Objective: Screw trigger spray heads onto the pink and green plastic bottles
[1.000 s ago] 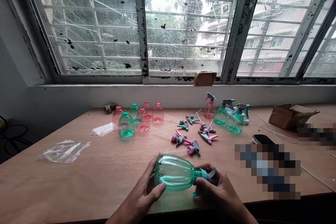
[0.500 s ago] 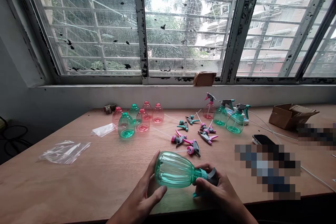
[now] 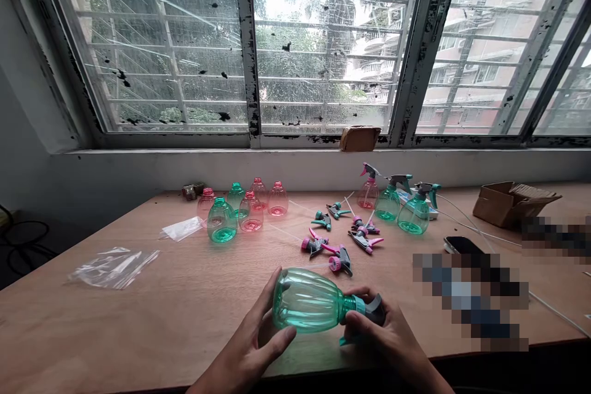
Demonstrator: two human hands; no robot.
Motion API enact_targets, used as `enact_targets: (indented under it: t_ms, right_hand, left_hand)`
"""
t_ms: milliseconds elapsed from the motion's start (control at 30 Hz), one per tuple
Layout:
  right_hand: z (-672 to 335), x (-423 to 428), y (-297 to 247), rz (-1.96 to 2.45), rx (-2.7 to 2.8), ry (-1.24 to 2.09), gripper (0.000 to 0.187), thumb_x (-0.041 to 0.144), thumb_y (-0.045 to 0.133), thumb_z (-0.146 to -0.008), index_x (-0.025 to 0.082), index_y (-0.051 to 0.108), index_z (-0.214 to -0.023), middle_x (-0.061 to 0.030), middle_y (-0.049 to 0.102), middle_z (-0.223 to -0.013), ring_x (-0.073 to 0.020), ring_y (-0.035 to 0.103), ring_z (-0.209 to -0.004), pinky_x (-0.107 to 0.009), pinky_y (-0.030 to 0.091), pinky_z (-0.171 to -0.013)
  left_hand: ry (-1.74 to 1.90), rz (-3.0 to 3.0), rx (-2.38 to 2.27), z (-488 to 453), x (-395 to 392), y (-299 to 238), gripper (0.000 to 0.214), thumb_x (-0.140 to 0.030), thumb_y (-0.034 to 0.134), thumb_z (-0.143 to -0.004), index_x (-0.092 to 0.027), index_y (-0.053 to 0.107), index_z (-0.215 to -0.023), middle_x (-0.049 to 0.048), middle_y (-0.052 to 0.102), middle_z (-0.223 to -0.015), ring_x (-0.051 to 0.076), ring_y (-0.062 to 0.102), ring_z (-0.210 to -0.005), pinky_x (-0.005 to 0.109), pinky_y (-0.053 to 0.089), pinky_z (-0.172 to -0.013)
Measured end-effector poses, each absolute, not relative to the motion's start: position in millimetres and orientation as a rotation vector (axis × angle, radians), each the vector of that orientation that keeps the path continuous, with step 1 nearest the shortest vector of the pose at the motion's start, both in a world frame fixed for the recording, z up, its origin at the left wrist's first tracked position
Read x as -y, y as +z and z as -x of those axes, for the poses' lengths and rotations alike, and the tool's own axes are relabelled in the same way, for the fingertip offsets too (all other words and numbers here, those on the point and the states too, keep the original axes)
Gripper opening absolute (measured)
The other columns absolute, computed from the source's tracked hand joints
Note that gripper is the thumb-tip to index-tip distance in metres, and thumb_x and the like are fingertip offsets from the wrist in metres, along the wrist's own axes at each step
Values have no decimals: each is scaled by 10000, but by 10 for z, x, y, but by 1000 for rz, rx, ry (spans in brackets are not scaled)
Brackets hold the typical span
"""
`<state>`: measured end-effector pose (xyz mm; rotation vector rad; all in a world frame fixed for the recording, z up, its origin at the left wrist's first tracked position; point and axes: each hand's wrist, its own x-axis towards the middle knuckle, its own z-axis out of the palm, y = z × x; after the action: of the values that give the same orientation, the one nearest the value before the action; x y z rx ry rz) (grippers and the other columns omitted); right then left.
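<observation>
Near the front edge of the wooden tabletop (image 3: 184, 314), a green bottle (image 3: 307, 301) is held on its side above the surface. Its long axis is laid almost level across the view, with the base directed left and the neck right, the neck set slightly lower. The base is cupped by the left hand (image 3: 261, 332), with fingers behind and thumb in front; the collar (image 3: 359, 305) and spray head (image 3: 375, 311) are clasped in the right hand (image 3: 378, 329), and a teal trigger (image 3: 348, 341) is seen beneath. The body is formed of clear, glossy plastic, rounded, ribbed lengthwise and narrowed to a threaded neck. Beyond it, pink-and-grey spray heads (image 3: 341, 263) and teal-and-grey spray heads (image 3: 322, 220) are scattered, some with thin tubes attached. To the left, a crinkled transparent bag (image 3: 115, 268) is laid flat. Farther back, open-necked bulbous bottles in green (image 3: 222, 221) and pink (image 3: 252, 213) are grouped upright, while three fitted spray bottles (image 3: 414, 217) are stood to the right, near a creased cardboard box (image 3: 501, 209). The scene is bounded by metal-framed windows (image 3: 161, 55) with flaking dark patches.
</observation>
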<state>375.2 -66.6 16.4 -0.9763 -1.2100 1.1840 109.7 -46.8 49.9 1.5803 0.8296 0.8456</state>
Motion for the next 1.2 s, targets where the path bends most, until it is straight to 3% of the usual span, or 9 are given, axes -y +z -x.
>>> enact_targets:
  t_ms: [100,267,400,567,733,933,1100,1200]
  right_hand:
    - [-3750,662,160,972,1222,1177,349,415,821,-785,178,657,-981,-1,760,-617,-199,721,-575,-288,564,-594]
    - [-3738,668,168,958,1214,1201,352,407,831,-774,180,659,-981,6,752,-607,-196,724,-564,-277,564,-569]
    - [-3737,665,177,944,1183,1208,352,417,822,-783,184,649,-981,1,758,-595,-197,717,-559,-286,577,-579]
    - [-3735,665,187,915,1172,1236,367,420,820,-787,189,618,-989,-1,762,-597,-191,710,-549,-284,581,-581]
    - [-3744,666,168,923,1179,1252,391,413,824,-793,197,561,-985,4,764,-618,-177,700,-560,-269,569,-573]
    - [-3750,645,126,916,1179,1222,419,441,807,-810,222,489,-975,20,764,-610,-168,696,-559,-264,557,-584]
    - [-3732,657,141,894,1175,1251,433,452,810,-803,236,463,-945,23,770,-613,-164,708,-557,-256,555,-575]
    - [-3731,661,143,917,1187,1243,441,448,823,-788,236,465,-931,25,768,-604,-161,710,-544,-242,544,-550]
  left_hand:
    - [860,-1554,-840,-1096,463,477,864,-515,654,-903,-335,156,-1586,50,248,-1672,342,277,-1505,473,277,-1228]
    - [908,-1586,-868,-1105,418,488,684,-546,579,-933,-290,363,-1529,50,285,-1658,361,168,-1532,488,329,-1204]
    - [869,-1575,-828,-1098,446,503,765,-501,624,-925,-328,246,-1567,45,333,-1640,341,243,-1516,475,303,-1217]
    - [879,-1573,-853,-1096,460,480,837,-549,622,-908,-322,182,-1583,51,271,-1665,338,277,-1505,486,238,-1238]
    - [884,-1662,-889,-1121,421,541,714,-561,553,-940,-232,355,-1542,70,359,-1629,351,209,-1524,482,154,-1262]
    - [858,-1646,-884,-1107,450,537,794,-544,610,-916,-286,248,-1574,39,303,-1654,321,191,-1534,454,245,-1241]
    - [899,-1632,-891,-1105,431,500,770,-581,583,-917,-272,290,-1558,55,361,-1630,335,201,-1530,471,285,-1223]
    - [900,-1646,-878,-1109,393,513,672,-583,511,-953,-249,386,-1522,57,417,-1601,348,264,-1509,486,226,-1242]
